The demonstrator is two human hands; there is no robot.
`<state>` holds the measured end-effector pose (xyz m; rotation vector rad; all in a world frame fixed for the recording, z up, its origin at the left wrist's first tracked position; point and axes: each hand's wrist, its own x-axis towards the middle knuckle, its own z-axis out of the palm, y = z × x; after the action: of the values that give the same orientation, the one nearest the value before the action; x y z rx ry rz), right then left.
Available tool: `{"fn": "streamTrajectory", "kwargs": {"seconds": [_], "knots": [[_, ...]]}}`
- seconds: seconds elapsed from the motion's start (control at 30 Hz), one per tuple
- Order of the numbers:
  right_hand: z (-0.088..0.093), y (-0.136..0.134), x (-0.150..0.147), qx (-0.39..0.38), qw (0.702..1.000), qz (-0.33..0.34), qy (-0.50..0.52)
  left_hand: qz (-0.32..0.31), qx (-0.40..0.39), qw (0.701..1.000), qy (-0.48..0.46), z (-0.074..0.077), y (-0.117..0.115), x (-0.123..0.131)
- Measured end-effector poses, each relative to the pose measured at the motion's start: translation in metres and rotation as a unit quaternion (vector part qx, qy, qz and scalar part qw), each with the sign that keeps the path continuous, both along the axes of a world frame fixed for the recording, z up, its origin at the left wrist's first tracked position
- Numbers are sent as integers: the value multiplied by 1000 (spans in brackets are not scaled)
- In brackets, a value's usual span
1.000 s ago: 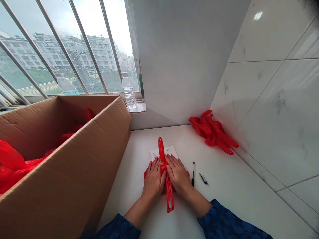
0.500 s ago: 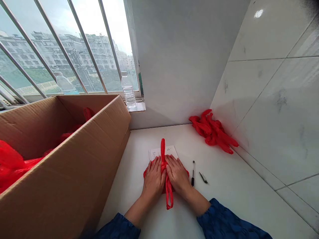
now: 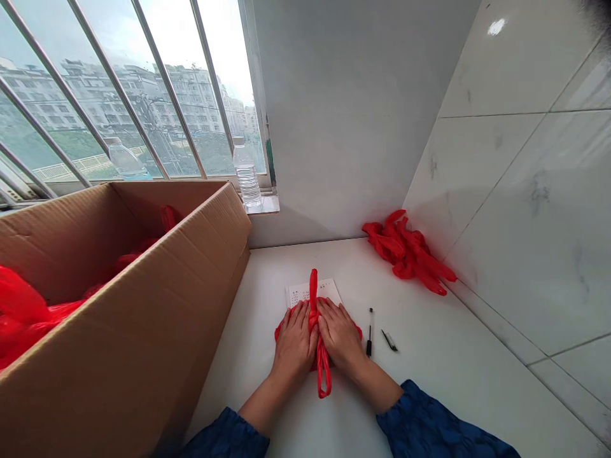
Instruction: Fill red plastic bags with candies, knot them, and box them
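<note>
A red plastic bag [image 3: 324, 375], knotted at its middle, lies on the white table in front of me. One of its handle loops stands up at the back and another hangs toward me. My left hand [image 3: 294, 337] rests flat on the bag's left side, fingers stretched out. On the other side of the knot, my right hand [image 3: 340, 334] presses down flat in the same way. What the bag contains is hidden. Behind it, a white sheet with printed or written marks [image 3: 329, 289] is partly covered by the bag.
A pen [image 3: 369, 334] and its black cap-like piece [image 3: 389, 340] lie right of my hands. A tall cardboard box [image 3: 157, 318] holding red bags [image 3: 28, 312] fills the left. More red bags [image 3: 408, 248] are heaped in the back corner. Clear bottles [image 3: 247, 175] stand by the barred window.
Both hands stay flat on the bag. Its standing loop has sunk slightly, and the loop toward me has shifted a little; otherwise the scene is the same.
</note>
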<state>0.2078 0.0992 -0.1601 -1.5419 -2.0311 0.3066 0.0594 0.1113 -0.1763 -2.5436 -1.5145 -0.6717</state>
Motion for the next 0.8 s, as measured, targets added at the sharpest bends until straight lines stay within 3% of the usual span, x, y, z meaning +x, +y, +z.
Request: {"fn": "streamTrajectory", "kwargs": {"seconds": [0.8], "knots": [[-5, 2, -3, -10, 999, -10, -32, -16, 36, 999, 27, -7, 4, -3]]}}
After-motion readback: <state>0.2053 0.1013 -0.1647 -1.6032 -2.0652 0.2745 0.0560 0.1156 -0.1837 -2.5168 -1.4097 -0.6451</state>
